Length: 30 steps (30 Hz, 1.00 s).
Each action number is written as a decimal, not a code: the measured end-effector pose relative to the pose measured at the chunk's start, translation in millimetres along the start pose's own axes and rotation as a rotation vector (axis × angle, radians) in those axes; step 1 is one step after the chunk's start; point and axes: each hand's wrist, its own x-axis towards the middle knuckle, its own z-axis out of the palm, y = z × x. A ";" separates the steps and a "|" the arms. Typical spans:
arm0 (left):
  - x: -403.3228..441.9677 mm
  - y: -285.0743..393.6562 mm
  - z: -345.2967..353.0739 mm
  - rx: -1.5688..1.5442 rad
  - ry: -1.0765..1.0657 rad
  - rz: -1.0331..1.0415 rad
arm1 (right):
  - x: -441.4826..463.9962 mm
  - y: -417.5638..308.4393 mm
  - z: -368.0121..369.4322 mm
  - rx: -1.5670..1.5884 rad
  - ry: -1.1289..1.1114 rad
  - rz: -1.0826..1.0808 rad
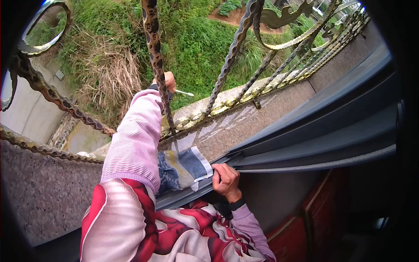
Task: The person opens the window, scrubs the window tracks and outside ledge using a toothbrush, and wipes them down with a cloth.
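My left arm reaches out through the metal railing. Beyond a patterned upright bar [155,48], my left hand [169,81] is closed on a thin white stick [185,92], whose pale tip points right. My right hand [226,181] is closed, with curled fingers at the edge of the dark window frame [262,162], right beside a corner of the cloth. What its fingers hold is hidden. The blue and grey cloth [185,168] with a white border lies over the sill between my left sleeve and my right hand.
The twisted metal railing [231,54] curves along the outer edge of the stone ledge [244,124]. Dark window tracks [323,126] run to the right. Below outside are green plants [192,48], dry grass [109,72] and a pale paved surface [32,105].
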 end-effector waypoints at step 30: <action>-185.0 63.9 -116.2 -1.456 0.494 -0.444 | 34.3 -104.2 58.8 0.004 -0.468 -0.210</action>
